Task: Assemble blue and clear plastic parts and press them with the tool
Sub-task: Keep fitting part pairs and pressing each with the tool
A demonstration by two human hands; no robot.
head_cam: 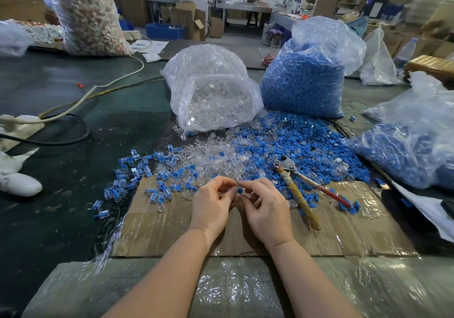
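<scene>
Pinching one small blue part (239,190) (no legible writing): left hand (210,207), right hand (266,215).

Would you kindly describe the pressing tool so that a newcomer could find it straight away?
Start at the tall bag of blue parts at the back, then follow the loose blue pile spilling toward the cardboard sheet. The pressing tool lies there, just beside the right hand. It is the only metal thing among the plastic, with a pincer head, one red handle and one tape-wrapped yellowish handle.
</scene>
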